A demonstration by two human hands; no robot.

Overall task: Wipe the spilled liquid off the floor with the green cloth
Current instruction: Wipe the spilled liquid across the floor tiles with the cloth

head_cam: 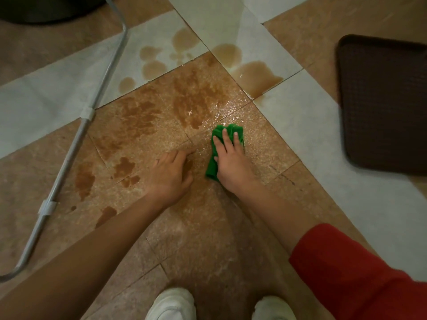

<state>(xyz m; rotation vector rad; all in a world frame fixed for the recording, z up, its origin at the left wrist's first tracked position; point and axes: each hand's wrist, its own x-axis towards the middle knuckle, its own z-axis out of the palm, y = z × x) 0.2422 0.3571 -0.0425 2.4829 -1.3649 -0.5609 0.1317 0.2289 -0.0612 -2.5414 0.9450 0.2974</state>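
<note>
The green cloth (211, 168) lies bunched on the tan tiles of the floor (208, 227), at the near right rim of the spilled liquid (191, 93), which spreads away onto the pale tiles beyond. The right hand (231, 162) presses it flat, fingers straight and slightly apart. The left hand (169, 174) rests beside it on the wet tile, fingers relaxed, holding nothing. So small a cloth may saturate and merely smear the puddles, and the bracing hand could slip.

Head view, down at near floor (208, 239)
</note>
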